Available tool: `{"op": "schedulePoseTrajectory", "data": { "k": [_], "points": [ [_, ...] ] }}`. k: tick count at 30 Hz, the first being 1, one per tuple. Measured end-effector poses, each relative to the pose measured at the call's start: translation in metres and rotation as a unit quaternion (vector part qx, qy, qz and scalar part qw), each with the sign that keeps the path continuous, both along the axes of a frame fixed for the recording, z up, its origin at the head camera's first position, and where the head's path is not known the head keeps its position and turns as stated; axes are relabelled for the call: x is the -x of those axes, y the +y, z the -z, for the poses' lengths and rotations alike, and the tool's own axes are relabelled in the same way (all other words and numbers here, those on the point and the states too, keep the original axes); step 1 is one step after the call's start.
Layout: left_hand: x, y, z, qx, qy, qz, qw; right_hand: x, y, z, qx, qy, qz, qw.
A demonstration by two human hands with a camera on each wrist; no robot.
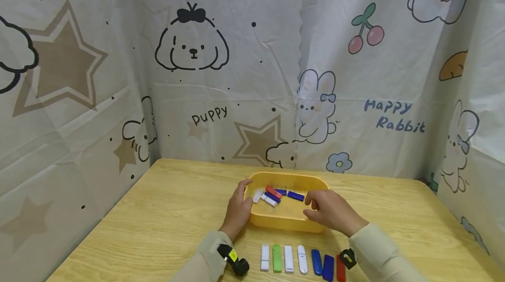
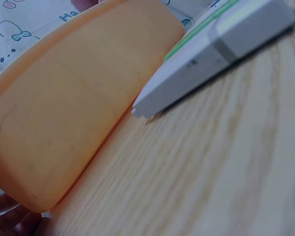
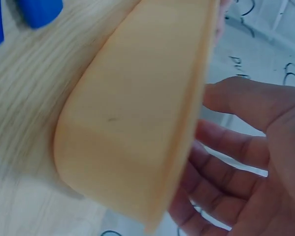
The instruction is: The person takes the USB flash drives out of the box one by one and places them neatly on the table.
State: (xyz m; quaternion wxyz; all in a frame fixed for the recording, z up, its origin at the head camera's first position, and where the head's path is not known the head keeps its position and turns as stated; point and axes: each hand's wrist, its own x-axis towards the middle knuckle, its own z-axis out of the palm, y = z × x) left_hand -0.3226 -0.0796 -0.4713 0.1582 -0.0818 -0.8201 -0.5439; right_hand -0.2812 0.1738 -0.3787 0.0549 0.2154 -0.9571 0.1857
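My left hand [image 1: 238,209] grips the left end of a yellow bin [image 1: 286,223], thumb at the rim; some of its fingers [image 2: 9,216] show beside the bin wall [image 2: 83,98] in the left wrist view. Over the bin's right end is my right hand [image 1: 333,212], fingers bent and thumb apart, nothing visible between them. The right wrist view has this hand [image 3: 250,157] at the bin's rim [image 3: 186,113]. Inside the bin, small sticks lie toward the left and middle: a red one [image 1: 274,192], white ones [image 1: 269,199] and blue ones [image 1: 296,196].
In front of the bin, a row of sticks lies on the wooden table [image 1: 189,198]: white [image 1: 264,258], green [image 1: 277,258], two more white [image 1: 289,259], two blue [image 1: 317,262] and a red [image 1: 341,271] partly beside my right wrist. A patterned curtain [image 1: 221,84] surrounds the table.
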Motion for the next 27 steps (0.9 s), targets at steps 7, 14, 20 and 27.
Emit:
{"op": "schedulePoseTrajectory", "data": {
  "k": [7,14,20,27],
  "points": [
    [0.000,0.001,-0.001,-0.002,0.004,0.001,1.0000,0.027,-0.005,0.018,0.015,0.029,-0.017,0.9993],
    [-0.002,0.000,0.001,-0.003,0.006,0.002,1.0000,0.043,-0.012,0.037,0.024,0.005,-0.012,0.9996],
    [-0.003,0.000,0.001,-0.012,0.003,0.009,0.9999,0.049,-0.015,0.045,0.017,-0.010,0.006,0.9998],
    [-0.003,-0.001,0.000,-0.006,0.009,0.006,0.9999,0.055,-0.015,0.049,0.002,-0.017,-0.003,0.9999]
  ]
}}
